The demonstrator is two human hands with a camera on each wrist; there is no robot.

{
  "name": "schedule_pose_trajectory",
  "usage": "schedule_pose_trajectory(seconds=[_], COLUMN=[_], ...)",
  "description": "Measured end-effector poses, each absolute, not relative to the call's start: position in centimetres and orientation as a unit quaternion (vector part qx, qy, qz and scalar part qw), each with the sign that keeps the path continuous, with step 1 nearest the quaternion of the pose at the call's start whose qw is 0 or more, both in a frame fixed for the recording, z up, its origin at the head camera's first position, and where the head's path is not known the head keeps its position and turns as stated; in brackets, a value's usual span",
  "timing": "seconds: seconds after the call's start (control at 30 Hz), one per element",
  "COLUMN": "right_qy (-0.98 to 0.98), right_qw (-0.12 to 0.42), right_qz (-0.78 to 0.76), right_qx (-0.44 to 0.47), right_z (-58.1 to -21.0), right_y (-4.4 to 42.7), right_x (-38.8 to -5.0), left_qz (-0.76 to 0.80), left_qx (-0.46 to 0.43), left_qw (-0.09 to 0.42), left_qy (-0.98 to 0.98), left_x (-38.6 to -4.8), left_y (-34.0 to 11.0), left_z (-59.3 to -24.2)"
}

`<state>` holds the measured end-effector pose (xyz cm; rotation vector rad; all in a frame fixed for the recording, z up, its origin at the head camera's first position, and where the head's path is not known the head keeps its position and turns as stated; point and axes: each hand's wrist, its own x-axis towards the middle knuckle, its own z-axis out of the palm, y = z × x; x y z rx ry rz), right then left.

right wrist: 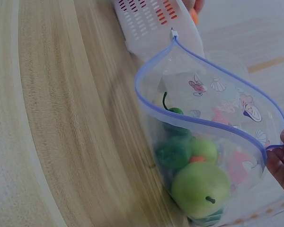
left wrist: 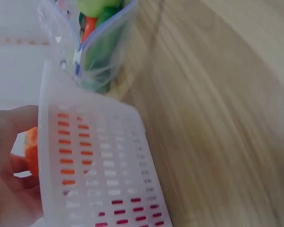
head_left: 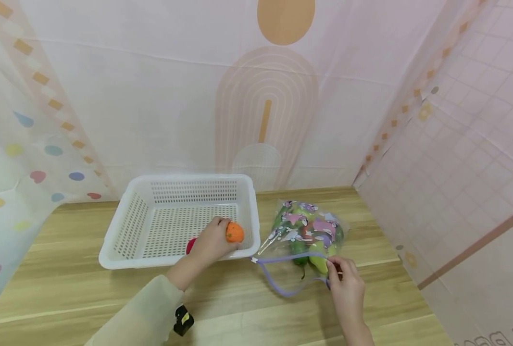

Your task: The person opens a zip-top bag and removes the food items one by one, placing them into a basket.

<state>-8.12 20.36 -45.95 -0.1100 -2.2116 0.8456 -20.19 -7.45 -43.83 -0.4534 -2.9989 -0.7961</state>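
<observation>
My left hand (head_left: 211, 241) reaches over the front wall of a white plastic basket (head_left: 256, 211) and grips an orange (head_left: 235, 232) inside its right front corner. Beside that hand a red thing (head_left: 190, 245) shows in part; its kind is hidden. Right of the basket lies a clear zip bag (right wrist: 213, 120) with printed shells and a purple zip edge, its mouth open. It holds several fruits and vegetables, among them a green round fruit with a stem (right wrist: 201, 189) and a green pepper (head_left: 300, 250). My right hand (head_left: 347, 283) pinches the right end of the zip edge.
The basket and bag rest on a wooden table (head_left: 230, 307). White zip slider (head_left: 254, 260) sits at the bag's left end, close to the basket corner. Patterned cloth walls (head_left: 174, 110) stand behind and at both sides. A black strap piece (head_left: 183, 320) is under the left sleeve.
</observation>
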Motion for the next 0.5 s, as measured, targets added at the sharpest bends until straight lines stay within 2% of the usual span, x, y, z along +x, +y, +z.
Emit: schedule_pose_trajectory(seconds=[0.27, 0.5], right_qy=[-0.866, -0.868], right_qw=[0.371, 0.367], right_qz=[0.331, 0.33], right_qx=[-0.044, -0.046], right_z=[-45.9, -45.8], right_y=[20.4, 20.4], right_x=[-8.1, -8.2], left_qz=[-0.197, -0.188], left_qx=[-0.165, -0.185], left_qw=[-0.102, -0.104], left_qy=[-0.961, -0.959], left_x=[-21.7, -22.1], left_y=[-8.5, -8.4], left_z=[-44.3, -44.4])
